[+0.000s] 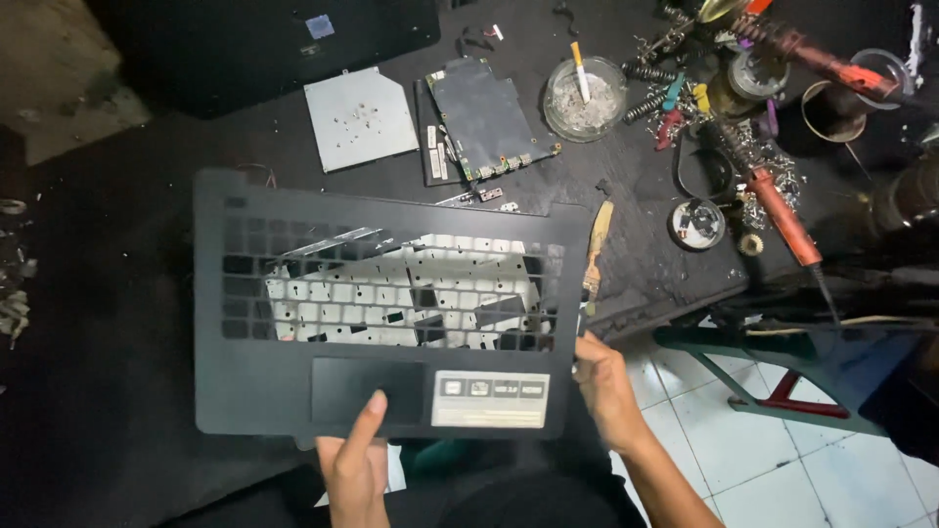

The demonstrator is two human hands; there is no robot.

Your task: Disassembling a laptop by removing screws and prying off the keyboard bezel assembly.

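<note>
Both hands grip the laptop palmrest cover: left hand pinches its lower edge, right hand its side. Keyboard apparently removed; motherboard lies beyond on the workbench.

One palmrest, one ashtray, two hands

Dark, grimy workbench. Near far edge: flat silver metal drive case, beside it green bare circuit board, round glass ashtray. Toward right edge: orange-handled soldering iron, small round tin.
</note>
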